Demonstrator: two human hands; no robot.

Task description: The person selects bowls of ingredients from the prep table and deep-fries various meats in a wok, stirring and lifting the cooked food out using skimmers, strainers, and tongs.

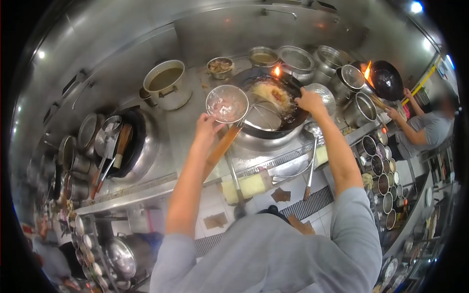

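Observation:
My left hand (pixel 209 128) grips the rim of a round metal bowl (pixel 227 103) with pinkish pieces in it, held up left of the wok. Over the wok (pixel 244 77), my right hand (pixel 309 100) is closed at its right side; what its fingers hold is too small to make out. Light, foamy food (pixel 271 95) bubbles in dark oil inside the wok. A wire strainer (pixel 264 116) lies across the wok's near side, its wooden handle (pixel 222 149) pointing toward me, just under the bowl. A ladle (pixel 312 131) rests at the wok's lower right.
Behind the wok a flame rises. A large pot (pixel 166 85) stands left, a second wok (pixel 129 146) farther left with a brush and ladles. Several pots (pixel 361 110) line the right. Another person (pixel 430 128) holds a flaming wok (pixel 386 80). Seasoning containers (pixel 383 183) sit lower right.

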